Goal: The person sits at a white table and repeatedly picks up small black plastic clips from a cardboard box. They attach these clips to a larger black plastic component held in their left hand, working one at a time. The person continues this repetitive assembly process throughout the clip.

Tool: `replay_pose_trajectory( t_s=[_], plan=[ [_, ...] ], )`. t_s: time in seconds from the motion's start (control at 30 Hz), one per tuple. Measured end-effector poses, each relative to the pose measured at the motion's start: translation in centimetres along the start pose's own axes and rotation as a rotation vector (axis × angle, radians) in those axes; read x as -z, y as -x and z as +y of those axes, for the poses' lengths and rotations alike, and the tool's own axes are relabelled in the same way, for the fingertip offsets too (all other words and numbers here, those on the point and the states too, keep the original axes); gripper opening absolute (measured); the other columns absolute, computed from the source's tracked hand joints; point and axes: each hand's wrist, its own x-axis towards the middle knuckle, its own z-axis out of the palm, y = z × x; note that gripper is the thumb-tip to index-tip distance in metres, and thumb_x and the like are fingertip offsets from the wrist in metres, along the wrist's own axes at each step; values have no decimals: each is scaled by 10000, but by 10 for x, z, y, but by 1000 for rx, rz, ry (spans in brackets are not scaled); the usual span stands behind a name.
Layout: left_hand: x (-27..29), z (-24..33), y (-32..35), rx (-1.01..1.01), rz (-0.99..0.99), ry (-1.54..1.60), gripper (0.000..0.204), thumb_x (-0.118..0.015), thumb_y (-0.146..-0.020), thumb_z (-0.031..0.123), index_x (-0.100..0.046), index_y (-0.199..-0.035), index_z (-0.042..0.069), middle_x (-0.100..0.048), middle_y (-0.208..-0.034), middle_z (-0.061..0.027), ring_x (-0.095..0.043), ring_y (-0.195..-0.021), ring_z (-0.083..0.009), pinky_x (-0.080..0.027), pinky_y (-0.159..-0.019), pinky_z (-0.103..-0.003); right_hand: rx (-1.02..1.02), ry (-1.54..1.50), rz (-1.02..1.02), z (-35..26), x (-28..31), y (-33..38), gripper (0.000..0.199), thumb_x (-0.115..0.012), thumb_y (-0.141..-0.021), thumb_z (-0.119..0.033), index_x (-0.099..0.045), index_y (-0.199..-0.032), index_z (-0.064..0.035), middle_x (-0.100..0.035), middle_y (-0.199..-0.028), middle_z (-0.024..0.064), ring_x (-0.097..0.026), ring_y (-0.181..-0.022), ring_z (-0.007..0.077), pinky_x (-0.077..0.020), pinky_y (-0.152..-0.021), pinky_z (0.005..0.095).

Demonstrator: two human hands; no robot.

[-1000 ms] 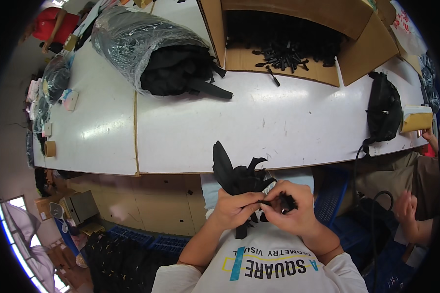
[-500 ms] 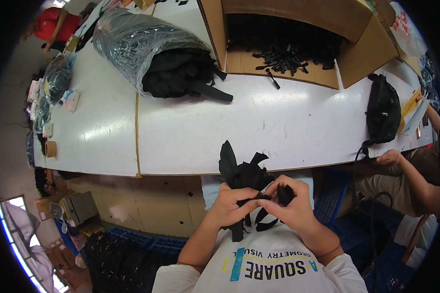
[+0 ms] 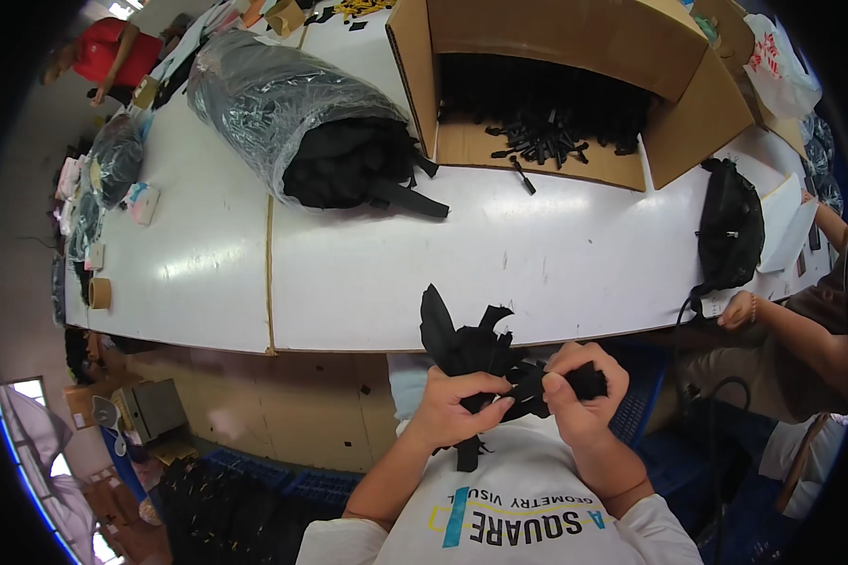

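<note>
I hold a bundle of black fabric straps [image 3: 476, 348] close to my chest, just below the white table's [image 3: 367, 282] front edge. My left hand [image 3: 454, 407] pinches the straps from the left side. My right hand [image 3: 582, 395] is closed around a black strap end on the right. Loose strap ends stick up above my hands and one hangs down between them.
An open cardboard box [image 3: 575, 85] with many small black parts sits at the back. A clear plastic sack of black straps [image 3: 311, 132] lies left of it. A black bag [image 3: 730, 231] rests at the right edge, where another person's hand [image 3: 737, 309] reaches in.
My hands have shifted slightly to the right with the strap bundle. The other person's hand on the right has moved in toward the black bag.
</note>
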Motion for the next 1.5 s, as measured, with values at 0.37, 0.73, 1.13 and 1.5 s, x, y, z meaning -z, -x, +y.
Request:
replay_pose_trajectory(
  t_s=[0.37,0.73,1.13,1.5],
  plan=[
    [-1,4,-2,-32,-90,7,127,-736,-673,37,-673,-782,28,-644,-726,-55,-578,-569,-130,-442,-542,-234,143,86,-24,11,-1,3,225,-498,-861,-72,-485,-658,27,-519,-605,98,-493,-506,166,-359,-449,280],
    [5,-3,4,13,-7,196,40,-700,-746,60,-684,-753,24,-656,-679,-52,-604,-582,-117,-471,-575,-232,45,283,-186,-1,-1,-18,126,-614,-830,-72,-604,-923,11,-591,-618,74,-527,-493,101,-388,-455,224],
    [11,-1,1,429,-54,489,197,-642,-841,133,-675,-982,0,-648,-733,-29,-536,-551,-59,-427,-494,-191,342,44,-332,17,5,-22,131,-675,-709,63,-645,-830,21,-629,-691,120,-571,-524,190,-424,-472,242],
    [2,10,5,76,169,-38,110,-746,-710,62,-651,-737,14,-631,-686,-60,-587,-606,-122,-443,-569,-230,-5,31,-185,5,2,-14,201,-677,-769,-93,-624,-916,34,-595,-669,74,-483,-513,89,-367,-471,212]
  ],
)
